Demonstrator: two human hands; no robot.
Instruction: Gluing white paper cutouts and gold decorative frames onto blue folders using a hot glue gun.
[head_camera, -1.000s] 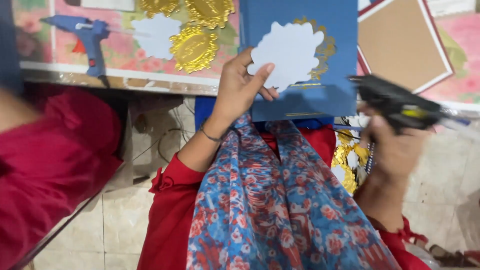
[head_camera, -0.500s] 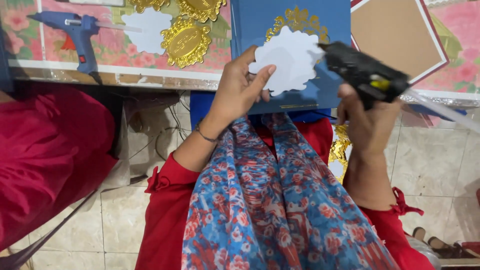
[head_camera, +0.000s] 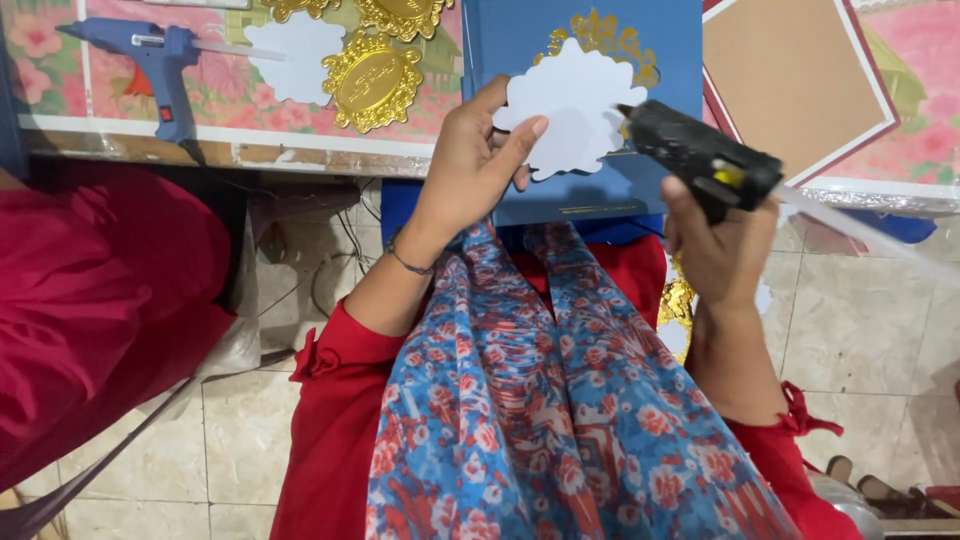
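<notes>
While the left hand (head_camera: 470, 170) pinches a white cutout (head_camera: 575, 120) against the blue cover (head_camera: 590, 60) at upper centre, the right hand (head_camera: 725, 245) grips a black glue gun (head_camera: 700, 160), nozzle touching the cutout.

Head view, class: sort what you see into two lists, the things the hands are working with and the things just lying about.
In use:
left hand holding the white scalloped card
right hand gripping the black glue gun, nozzle at the card
blue cover beneath the card

Lying about:
blue glue gun
gold oval ornament
second white cutout
brown board
</notes>
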